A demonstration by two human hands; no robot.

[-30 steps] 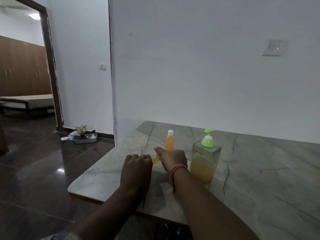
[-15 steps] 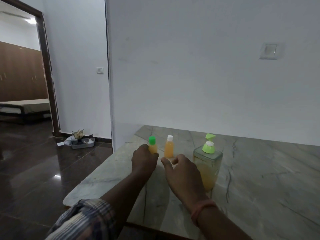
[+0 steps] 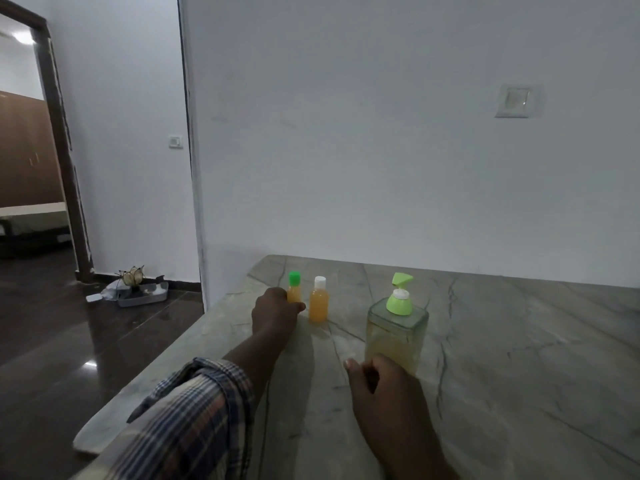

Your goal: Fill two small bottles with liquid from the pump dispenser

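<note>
Two small bottles of orange liquid stand upright side by side on the marble table (image 3: 519,358). The green-capped bottle (image 3: 294,289) is on the left and my left hand (image 3: 275,311) is wrapped around its lower part. The white-capped bottle (image 3: 319,301) stands free just to its right. Further right is the square clear pump dispenser (image 3: 396,332) with a light green pump head, partly filled with yellowish liquid. My right hand (image 3: 384,389) rests loosely curled and holds nothing, near the table's front, just in front of the dispenser.
The table's left edge drops off to a dark glossy floor. A grey tray (image 3: 142,296) with small items lies on the floor by the wall. An open doorway is at far left. A white wall runs behind the table.
My right hand has pulled back toward me, away from the bottles. My left hand stays on the green-capped bottle, which now stands upright beside the white-capped one.
</note>
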